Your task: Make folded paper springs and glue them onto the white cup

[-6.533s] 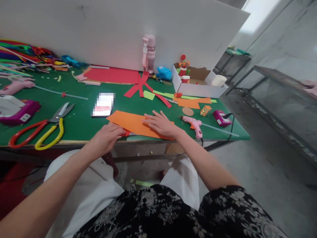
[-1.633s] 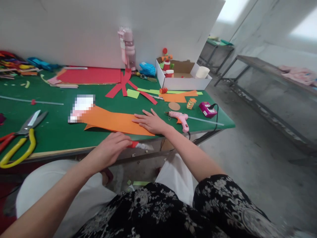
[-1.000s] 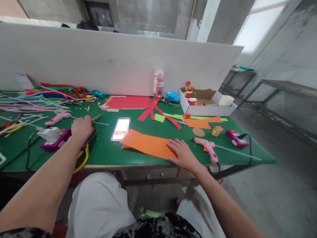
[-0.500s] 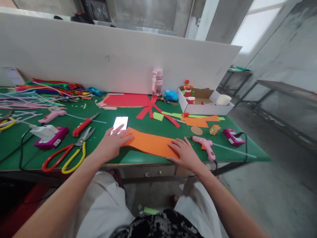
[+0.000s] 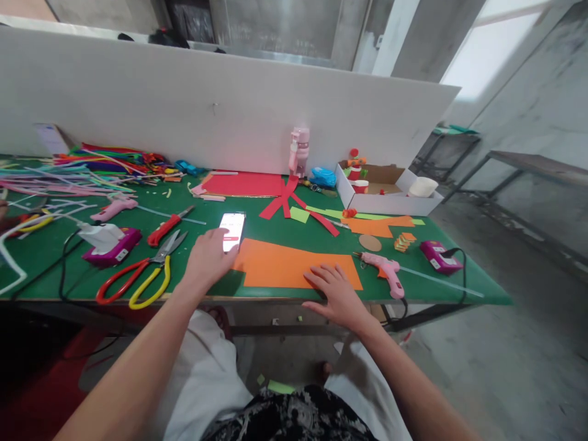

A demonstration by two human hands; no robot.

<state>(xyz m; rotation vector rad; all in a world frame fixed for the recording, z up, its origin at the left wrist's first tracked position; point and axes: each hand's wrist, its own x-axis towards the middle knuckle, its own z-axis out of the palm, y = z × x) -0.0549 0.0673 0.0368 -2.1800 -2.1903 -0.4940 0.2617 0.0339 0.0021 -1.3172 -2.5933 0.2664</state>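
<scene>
A sheet of orange paper (image 5: pixel 280 266) lies flat at the front of the green table. My right hand (image 5: pixel 335 294) rests on its right half with fingers spread. My left hand (image 5: pixel 209 257) is open at the sheet's left end, its fingers reaching over the lower left side of a lit smartphone (image 5: pixel 233 228); whether the fingertips press the screen I cannot tell. To the right of the sheet is a pink glue gun (image 5: pixel 386 269) with a glue stick in it. Scissors with red and yellow handles (image 5: pixel 147 269) lie left of my left hand.
Behind stand a pink bottle (image 5: pixel 299 150) and a white box (image 5: pixel 390 199). Red paper strips (image 5: pixel 287 196), an orange scrap (image 5: pixel 376 225) and a cardboard disc (image 5: pixel 370 243) lie mid-table. Pipe cleaners (image 5: pixel 101 165) are heaped left. Another person's hand (image 5: pixel 3 207) shows at the left edge.
The orange paper, held raised and curved at its left end before, now lies flat. My left hand has let go of it and shifted toward the phone. The view has swung slightly left.
</scene>
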